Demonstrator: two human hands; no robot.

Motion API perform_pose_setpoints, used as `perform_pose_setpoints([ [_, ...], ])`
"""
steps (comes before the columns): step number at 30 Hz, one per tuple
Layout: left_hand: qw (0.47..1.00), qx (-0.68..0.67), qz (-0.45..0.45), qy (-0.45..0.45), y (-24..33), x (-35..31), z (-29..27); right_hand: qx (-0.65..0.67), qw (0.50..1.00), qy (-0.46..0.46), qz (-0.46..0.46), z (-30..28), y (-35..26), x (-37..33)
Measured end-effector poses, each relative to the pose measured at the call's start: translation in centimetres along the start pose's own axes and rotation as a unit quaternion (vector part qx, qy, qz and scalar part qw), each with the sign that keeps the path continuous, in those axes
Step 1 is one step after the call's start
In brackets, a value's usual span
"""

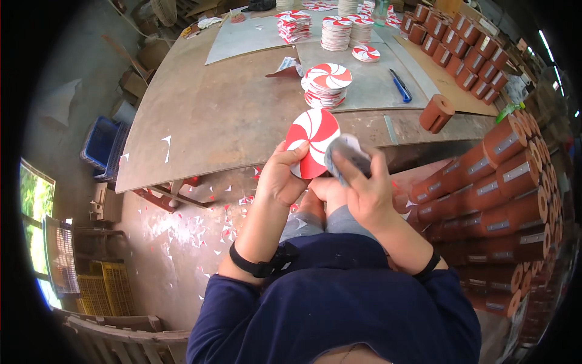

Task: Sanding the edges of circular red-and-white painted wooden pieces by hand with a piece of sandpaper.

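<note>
Status: work on one red-and-white swirl disc [312,130] appears to be under way, with a grey pad [348,144] applied at or near its right rim. Motion blur hides whether pad and disc touch, and how much of the rim has been treated cannot be determined. Further discs stand on the tabletop [212,112]: a near stack [326,90] inward of the near edge, and a short stack [366,54], a white-sided stack [336,36] and an uneven stack [293,28] toward the far edge. Which stacks are finished and which remain is not shown. Paper scraps [227,232] litter the floor [151,261] below the near edge.

Position: the held disc is raised clear of the stacks, tilted toward the wearer, and appears above the near edge of the tabletop, in front of the near stack. The left hand [288,171] grips its lower left portion, thumb on the printed face, fingers mostly hidden behind. The right hand [368,185] is closed around the pad, just beside the disc's right side; the pad overlaps that rim in view. A blue knife [401,86] lies toward the tabletop's right edge, apart from both hands.
</note>
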State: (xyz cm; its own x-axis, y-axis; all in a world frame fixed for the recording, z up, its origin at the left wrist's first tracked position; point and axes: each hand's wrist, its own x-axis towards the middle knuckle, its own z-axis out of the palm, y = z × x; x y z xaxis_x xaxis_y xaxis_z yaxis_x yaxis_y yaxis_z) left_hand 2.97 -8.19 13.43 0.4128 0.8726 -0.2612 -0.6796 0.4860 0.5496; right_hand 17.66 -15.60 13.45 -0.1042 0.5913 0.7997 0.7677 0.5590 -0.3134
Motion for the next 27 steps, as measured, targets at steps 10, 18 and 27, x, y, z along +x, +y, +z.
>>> perform_pose_setpoints([
  [10, 0.999, -0.032, 0.002, 0.002, -0.5, 0.0, 0.2, -0.010, 0.997, 0.071, -0.012, -0.8, -0.2, 1.0],
  [18, 0.999, -0.021, 0.031, 0.027, 0.1, 0.1, 0.4, -0.021, 0.996, -0.058, 0.065, 1.2, 1.7, -4.2],
  [27, 0.999, 0.006, 0.029, 0.033, -0.3, -0.2, 1.0, 0.003, 0.999, 0.004, 0.042, 0.5, 1.0, -1.3],
])
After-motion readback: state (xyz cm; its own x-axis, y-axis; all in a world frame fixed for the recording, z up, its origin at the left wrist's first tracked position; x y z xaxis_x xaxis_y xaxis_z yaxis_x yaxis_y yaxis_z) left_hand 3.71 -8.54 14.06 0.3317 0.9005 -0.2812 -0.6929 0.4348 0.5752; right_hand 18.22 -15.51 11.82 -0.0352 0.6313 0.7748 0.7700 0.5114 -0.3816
